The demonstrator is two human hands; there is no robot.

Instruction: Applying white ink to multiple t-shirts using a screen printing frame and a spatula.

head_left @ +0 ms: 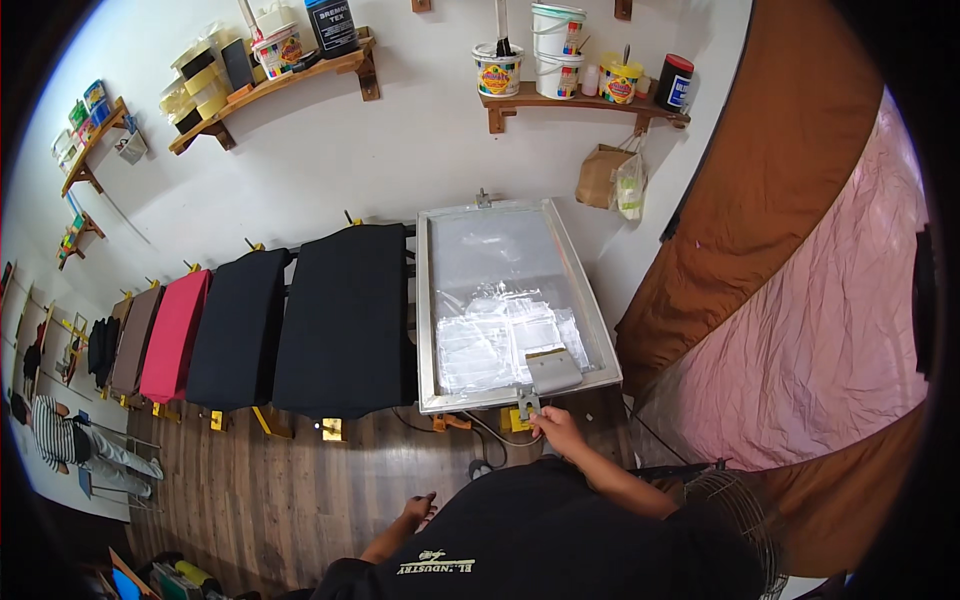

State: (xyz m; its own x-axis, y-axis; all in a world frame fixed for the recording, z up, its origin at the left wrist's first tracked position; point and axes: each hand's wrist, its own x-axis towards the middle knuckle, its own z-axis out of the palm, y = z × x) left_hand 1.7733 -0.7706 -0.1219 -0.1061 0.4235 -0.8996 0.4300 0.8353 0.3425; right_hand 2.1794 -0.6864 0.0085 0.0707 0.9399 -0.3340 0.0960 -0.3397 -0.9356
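Observation:
A silk-screen frame (428,300) with a metal rim lies over the rightmost stand. White ink (480,350) is smeared across the near half of its mesh. A grey squeegee (556,372) leans inside the near right part of the frame. My right hand (562,432) is at the frame's near edge, its fingers closed on a small metal bracket (527,402) there. Low in front of my body, my left hand (418,508) hangs above the floor, its fingers loosely apart and holding nothing.
Boards with black (345,320), dark navy (235,325), red (176,335) and brown fabric line up leftward. Shelves (590,102) with buckets and jars hang on the wall. Brown and pink cloth (790,300) hangs at right. Another person (75,440) stands far left. A wire guard (735,520) is beside my right arm.

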